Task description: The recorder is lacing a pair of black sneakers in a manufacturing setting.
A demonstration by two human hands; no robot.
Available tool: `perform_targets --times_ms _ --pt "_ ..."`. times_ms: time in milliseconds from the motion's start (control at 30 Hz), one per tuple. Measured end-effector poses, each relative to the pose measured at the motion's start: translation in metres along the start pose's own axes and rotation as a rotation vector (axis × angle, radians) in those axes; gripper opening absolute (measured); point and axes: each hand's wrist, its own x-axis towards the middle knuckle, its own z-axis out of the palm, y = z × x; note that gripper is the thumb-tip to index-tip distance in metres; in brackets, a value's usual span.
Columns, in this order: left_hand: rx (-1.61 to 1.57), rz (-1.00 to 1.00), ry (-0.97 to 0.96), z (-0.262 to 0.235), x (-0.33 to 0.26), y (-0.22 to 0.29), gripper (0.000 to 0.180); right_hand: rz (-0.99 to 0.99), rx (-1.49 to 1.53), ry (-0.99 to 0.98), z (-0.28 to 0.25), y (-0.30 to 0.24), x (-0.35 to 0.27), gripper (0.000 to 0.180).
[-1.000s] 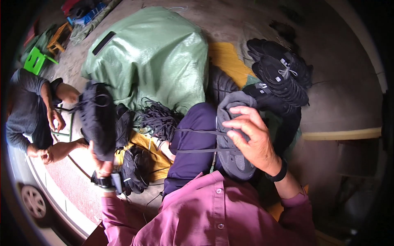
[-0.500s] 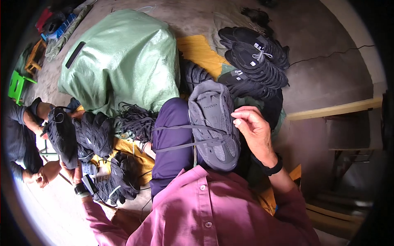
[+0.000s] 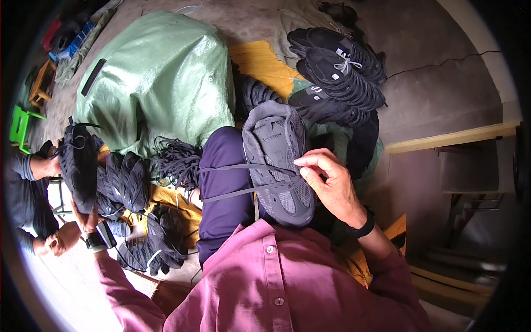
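A dark grey sneaker (image 3: 276,145) lies on my lap, its toe toward me. Its loose laces (image 3: 229,167) stretch left across my thigh. At the sneaker's right edge, beside the lacing, my right hand (image 3: 331,185) is closed in a thumb-and-finger pinch; what is between the fingertips is too small to make out. Far to the left, my left hand (image 3: 86,219) grips the lower end of a black shoe (image 3: 77,169), held upright. A co-worker's hand (image 3: 48,167) is at that shoe's left side.
A large green woven sack (image 3: 160,72) stands ahead on the left. Stacked black shoes (image 3: 337,77) lie at the far right. A bundle of black laces (image 3: 176,160) and more black shoes (image 3: 124,177) lie left of my knee. A wooden beam (image 3: 453,138) runs at the right.
My right fingertips have moved slightly toward me along the sneaker, closer to the lacing. My left hand and the black shoe have shifted left and a little farther away. The whole view has drifted slightly.
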Motion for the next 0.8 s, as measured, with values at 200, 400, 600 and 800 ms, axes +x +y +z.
perform_targets --times_ms 200,400,600,800 --pt "-0.257 0.083 0.057 0.078 -0.016 -0.081 0.050 -0.031 -0.030 0.056 0.006 0.010 -0.005 0.019" --pt "0.263 -0.023 -0.018 0.154 -0.094 -0.185 0.045 -0.061 -0.010 0.031 0.012 0.018 -0.002 0.019" --pt "1.209 0.094 -0.513 0.376 -0.173 -0.307 0.022 -0.063 -0.001 0.005 0.017 0.024 0.000 0.018" --pt "1.594 0.426 -1.046 0.439 -0.162 -0.344 0.035 -0.093 -0.024 0.019 0.021 0.026 0.000 0.018"
